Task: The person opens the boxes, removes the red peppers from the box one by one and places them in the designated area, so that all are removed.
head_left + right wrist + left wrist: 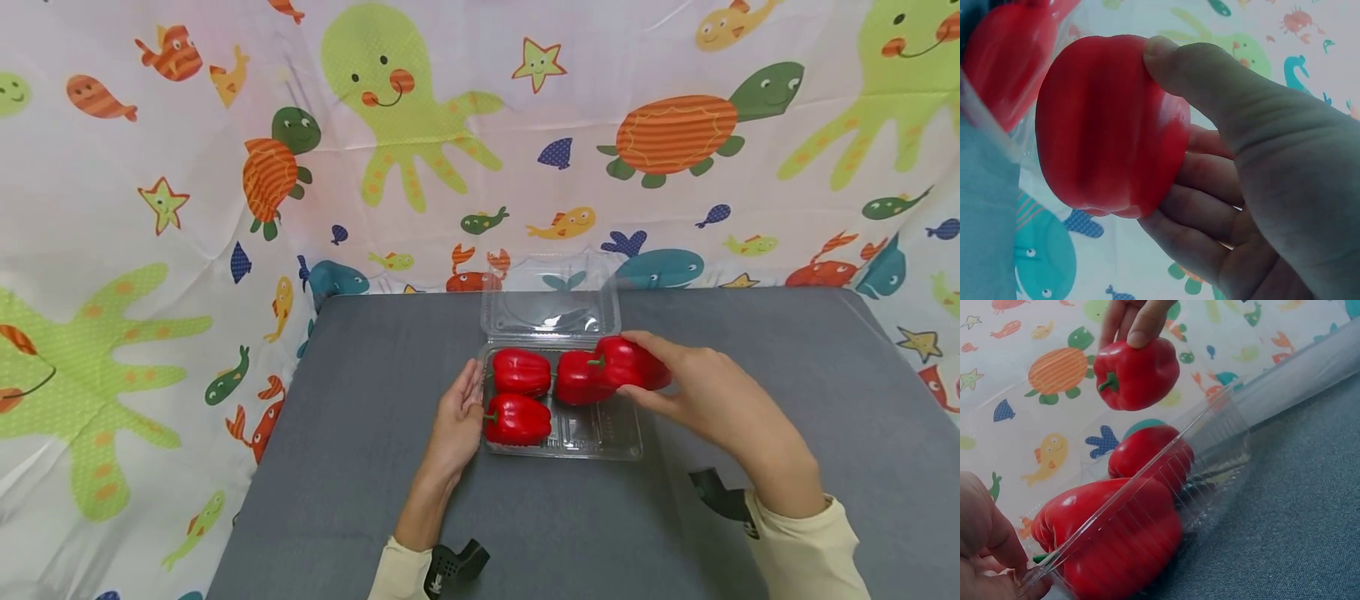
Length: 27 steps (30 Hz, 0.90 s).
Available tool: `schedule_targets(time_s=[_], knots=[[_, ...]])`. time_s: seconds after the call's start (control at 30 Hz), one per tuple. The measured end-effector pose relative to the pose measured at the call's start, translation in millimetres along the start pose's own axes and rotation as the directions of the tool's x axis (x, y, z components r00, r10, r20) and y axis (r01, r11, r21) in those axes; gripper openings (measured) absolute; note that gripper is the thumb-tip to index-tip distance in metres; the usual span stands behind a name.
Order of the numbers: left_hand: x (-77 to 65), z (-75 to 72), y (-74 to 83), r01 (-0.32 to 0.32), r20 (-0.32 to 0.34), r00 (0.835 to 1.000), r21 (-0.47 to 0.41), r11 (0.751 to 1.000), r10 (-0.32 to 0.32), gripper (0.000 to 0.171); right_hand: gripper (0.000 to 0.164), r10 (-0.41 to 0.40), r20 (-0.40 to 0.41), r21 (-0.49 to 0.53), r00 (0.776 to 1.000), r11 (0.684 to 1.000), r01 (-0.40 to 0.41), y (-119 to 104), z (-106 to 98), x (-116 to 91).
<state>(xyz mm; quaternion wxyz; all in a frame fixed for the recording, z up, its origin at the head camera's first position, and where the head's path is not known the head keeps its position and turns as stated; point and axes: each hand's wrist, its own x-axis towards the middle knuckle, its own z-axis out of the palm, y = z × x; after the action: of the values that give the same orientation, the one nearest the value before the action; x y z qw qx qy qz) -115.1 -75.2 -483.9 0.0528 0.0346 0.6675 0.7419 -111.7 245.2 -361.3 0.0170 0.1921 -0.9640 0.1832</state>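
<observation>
Head view shows the right hand (pixel 705 392) with its grip closed around the held pepper (pixel 637 364), red, above the clear container (pixel 600 435). Three more peppers lie inside: the left rear pepper (pixel 521 372), the left front pepper (pixel 517 419) and the right rear pepper (pixel 576 379). The left hand (pixel 456 417) is at the container's left side. Behind, the transparent lid (pixel 525 315) stands raised, near the cloth backdrop (pixel 465 50) printed with sea animals. Grey fabric covers the surface (pixel 375 433); a black device (pixel 459 565) sits by the left cream sleeve (pixel 401 571).

Left wrist view makes plain that the left grip pinches the container's rim, and that the held pepper hangs well above the peppers inside, its green stem turned this way. Right wrist view shows the thumb on one side of it and the fingers behind.

From the head, the held pepper overlaps the right rear pepper, hiding part of it, and most right fingers are out of sight. Left wrist view shows only two of the contained peppers clearly; right wrist view cuts the container off at its edge.
</observation>
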Motion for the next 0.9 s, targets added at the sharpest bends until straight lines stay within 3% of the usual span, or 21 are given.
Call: schedule_targets(time_s=[0.4,0.9], knots=[[-0.4,-0.2,-2.4,-0.042,-0.051,0.998,0.001,0.999,0.042,0.066,0.079,0.074,-0.006,0.001,0.997,0.997,-0.074,27,3,0],[0.1,0.2,-1.7,-0.027,-0.046,0.999,0.011,1.0,0.027,0.066,0.079,0.143,0.033,0.026,0.989,0.989,-0.144,53,11,4]])
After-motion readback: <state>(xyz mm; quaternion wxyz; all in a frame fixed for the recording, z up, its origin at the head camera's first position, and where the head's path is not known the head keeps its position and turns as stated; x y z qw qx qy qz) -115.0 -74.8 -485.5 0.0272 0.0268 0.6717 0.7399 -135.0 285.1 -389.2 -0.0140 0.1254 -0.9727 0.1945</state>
